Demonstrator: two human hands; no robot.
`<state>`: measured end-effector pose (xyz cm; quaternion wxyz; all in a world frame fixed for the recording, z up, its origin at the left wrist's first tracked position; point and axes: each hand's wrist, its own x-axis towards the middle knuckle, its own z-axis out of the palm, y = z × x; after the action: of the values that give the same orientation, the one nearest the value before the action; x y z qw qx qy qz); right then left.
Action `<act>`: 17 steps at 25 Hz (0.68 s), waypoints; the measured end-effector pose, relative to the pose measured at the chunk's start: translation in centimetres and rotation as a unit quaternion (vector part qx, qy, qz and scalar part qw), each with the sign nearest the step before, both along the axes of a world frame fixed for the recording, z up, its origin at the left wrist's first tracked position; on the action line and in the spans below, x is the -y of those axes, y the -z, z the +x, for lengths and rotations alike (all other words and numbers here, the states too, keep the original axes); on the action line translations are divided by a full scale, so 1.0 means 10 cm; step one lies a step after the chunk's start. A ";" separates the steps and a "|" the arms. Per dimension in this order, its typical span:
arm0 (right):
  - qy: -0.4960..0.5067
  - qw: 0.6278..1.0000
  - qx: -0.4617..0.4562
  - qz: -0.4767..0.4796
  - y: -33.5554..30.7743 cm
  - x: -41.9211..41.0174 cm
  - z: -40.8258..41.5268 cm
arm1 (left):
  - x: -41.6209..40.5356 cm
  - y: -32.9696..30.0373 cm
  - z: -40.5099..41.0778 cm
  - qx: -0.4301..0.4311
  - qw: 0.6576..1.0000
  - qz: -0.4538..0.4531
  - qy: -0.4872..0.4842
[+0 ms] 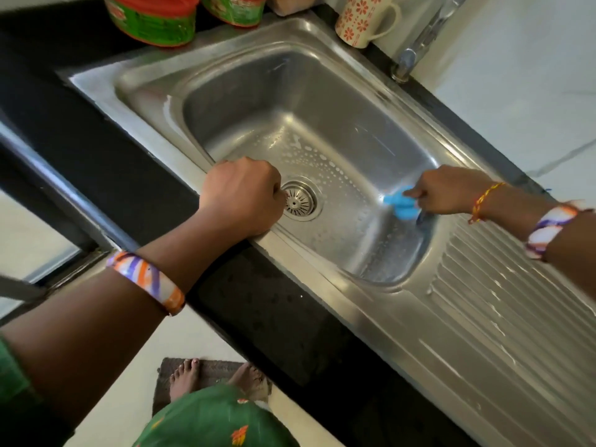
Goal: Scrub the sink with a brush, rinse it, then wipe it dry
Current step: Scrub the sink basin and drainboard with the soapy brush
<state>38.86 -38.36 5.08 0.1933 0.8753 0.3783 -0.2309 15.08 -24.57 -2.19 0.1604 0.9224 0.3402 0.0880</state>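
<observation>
From the head view, the right hand [448, 190] reaches down into the sink [225, 79], its fingers [419, 192] grasping a blue brush [401, 203] pressed to the basin's right wall, apparently to scrub there. The soapy drain [298, 200] lies left of those fingers, between the two hands. The left hand [242, 195] is clenched into a fist, empty as far as shows, and leans on the sink's near rim, probably as a brace, forearm stretched across the black desk [267, 304]. The tap [416, 50] stands well beyond the brush. Scrubbing seems under way.
</observation>
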 end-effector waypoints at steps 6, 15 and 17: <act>-0.064 0.993 0.101 -0.005 -0.01 -0.09 0.19 | 0.00 0.02 0.01 0.006 1.000 0.010 -0.016; -0.025 1.000 0.005 -0.006 0.31 -0.27 0.36 | 0.05 -0.02 0.00 0.005 0.998 0.008 -0.065; 0.044 0.988 -0.109 -0.103 0.36 -0.29 0.28 | 0.05 -0.02 0.00 0.011 0.997 0.007 -0.072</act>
<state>41.64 -35.45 1.47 0.2294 0.8361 0.3325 -0.3711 15.12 -25.11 -1.97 0.1512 0.8955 0.4033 0.1122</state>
